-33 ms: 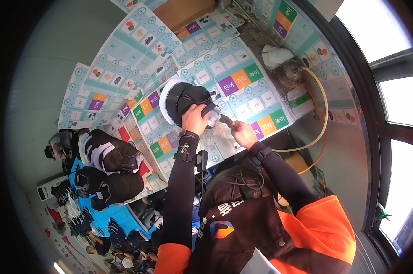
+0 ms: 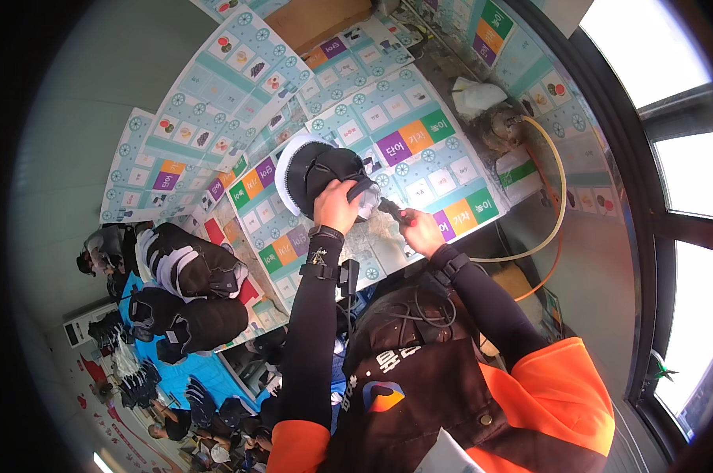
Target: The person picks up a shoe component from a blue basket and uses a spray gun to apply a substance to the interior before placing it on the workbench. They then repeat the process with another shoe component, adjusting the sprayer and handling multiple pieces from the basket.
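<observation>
A black cap with a white curved edge is tilted over the paper-covered table, its white edge toward the far left. My left hand is closed on the near part of the cap, fingers over the dark fabric. A greyish, shiny patch shows on the cap's near right side. My right hand is wrapped round a small black-and-red hand tool. The tool's dark tip points at this patch, close to it; whether they touch, I cannot tell. My palm hides much of the tool.
Patterned printed sheets cover the table and the upright panels behind. Nested black caps lie at the left. A yellow hose loops on the right, near the windows. Other people are at the lower left.
</observation>
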Demonstrator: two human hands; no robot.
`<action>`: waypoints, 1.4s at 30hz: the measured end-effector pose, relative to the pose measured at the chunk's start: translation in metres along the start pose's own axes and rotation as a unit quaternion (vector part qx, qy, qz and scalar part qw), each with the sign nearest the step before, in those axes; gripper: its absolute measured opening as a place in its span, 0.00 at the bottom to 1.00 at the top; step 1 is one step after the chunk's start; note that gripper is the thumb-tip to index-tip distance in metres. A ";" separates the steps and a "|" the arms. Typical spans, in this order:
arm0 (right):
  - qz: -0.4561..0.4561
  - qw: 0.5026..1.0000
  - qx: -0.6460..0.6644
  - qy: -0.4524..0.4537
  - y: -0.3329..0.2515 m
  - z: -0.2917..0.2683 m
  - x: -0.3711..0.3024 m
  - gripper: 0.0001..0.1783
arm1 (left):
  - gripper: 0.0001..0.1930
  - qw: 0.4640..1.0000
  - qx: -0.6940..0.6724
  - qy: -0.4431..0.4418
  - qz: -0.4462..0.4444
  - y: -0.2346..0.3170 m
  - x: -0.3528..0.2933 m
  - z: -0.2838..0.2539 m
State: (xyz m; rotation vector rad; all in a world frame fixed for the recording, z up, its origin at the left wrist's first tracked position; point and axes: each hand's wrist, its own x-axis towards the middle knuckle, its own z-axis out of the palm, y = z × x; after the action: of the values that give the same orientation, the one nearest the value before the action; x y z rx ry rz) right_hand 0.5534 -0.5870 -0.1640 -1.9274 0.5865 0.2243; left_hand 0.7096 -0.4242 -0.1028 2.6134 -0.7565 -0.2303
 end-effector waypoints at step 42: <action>-0.127 0.968 -0.098 -0.193 0.005 0.011 0.007 0.15 | 0.18 0.960 -0.248 0.053 -0.113 -0.072 -0.129 0.019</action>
State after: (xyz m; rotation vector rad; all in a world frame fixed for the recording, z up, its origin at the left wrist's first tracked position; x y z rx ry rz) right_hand 0.5577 -0.5812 -0.1756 -2.0524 0.0584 0.4945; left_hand 0.6308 -0.3050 -0.1452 2.2027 -0.3058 -0.2988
